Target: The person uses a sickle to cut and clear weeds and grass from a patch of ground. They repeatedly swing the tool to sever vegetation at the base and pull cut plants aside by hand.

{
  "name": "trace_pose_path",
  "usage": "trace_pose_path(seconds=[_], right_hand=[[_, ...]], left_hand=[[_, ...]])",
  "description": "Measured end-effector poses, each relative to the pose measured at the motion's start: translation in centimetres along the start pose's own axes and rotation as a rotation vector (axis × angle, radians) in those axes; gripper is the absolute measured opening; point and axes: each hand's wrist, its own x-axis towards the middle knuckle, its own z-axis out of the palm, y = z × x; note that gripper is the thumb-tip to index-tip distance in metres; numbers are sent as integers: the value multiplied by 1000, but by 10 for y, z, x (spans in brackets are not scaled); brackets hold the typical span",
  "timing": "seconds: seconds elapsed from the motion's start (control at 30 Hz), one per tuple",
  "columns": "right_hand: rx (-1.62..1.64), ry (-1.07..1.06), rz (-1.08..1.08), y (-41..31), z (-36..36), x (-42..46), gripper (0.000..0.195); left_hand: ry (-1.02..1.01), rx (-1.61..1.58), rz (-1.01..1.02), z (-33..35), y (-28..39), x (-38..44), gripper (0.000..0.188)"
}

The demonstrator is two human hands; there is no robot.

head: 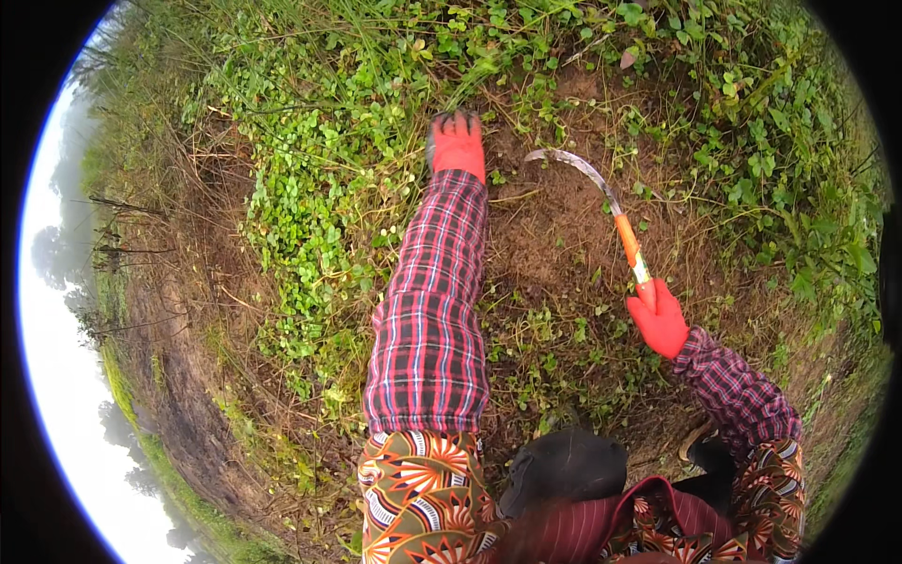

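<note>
My left hand (456, 146), in a red glove with dark fingertips, reaches far forward to the edge of the low plants. Its fingers curl around the base of a tuft of green grass (481, 74), whose blades are blurred; the fingertips are partly hidden. In a red glove too, my right hand (659, 321) grips the lower end of a sickle's orange handle (627, 240). The curved metal blade (579, 164) points forward and bends left over bare brown soil (564, 233), with its tip to the right of my left wrist.
Dense leafy creepers (303, 211) cover the ground at left, and more leafy plants (768, 162) stand at right. Dry twigs (211, 151) lie farther left. Cut stems and small weeds (557, 352) litter the soil before my dark-clad knee (567, 465).
</note>
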Motion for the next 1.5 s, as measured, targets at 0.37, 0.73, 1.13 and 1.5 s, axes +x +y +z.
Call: trace_pose_path(seconds=[0.37,0.73,1.13,1.5], right_hand=[[-149,-24,-26,-89,56,154,42],[91,11,170,43,72,-45,29],[91,-88,58,-105,105,141,43],[29,22,-33,-8,74,15,31]], left_hand=[[122,121,22,-14,4,-2,62],[-11,63,-89,19,-36,-41,22],[-80,-130,-65,-8,-45,-49,19],[-45,-229,-91,38,-53,-100,19]])
